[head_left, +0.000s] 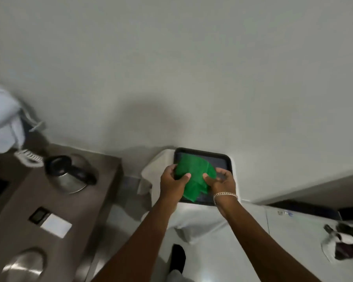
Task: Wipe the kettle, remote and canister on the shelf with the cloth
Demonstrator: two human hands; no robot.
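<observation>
A green cloth is held over a black tray in the middle of the view. My left hand grips its left side and my right hand, with a bracelet on the wrist, grips its right side. On the brown shelf at the left stands a steel kettle with a black lid and handle. Nearer to me on that shelf sits a round steel canister lid. A small dark flat device lies beside a white card; I cannot tell if it is the remote.
The tray rests on a white-draped stand against the pale wall. A light garment hangs at the far left above the shelf. A white surface with a dark cluttered object lies at the lower right.
</observation>
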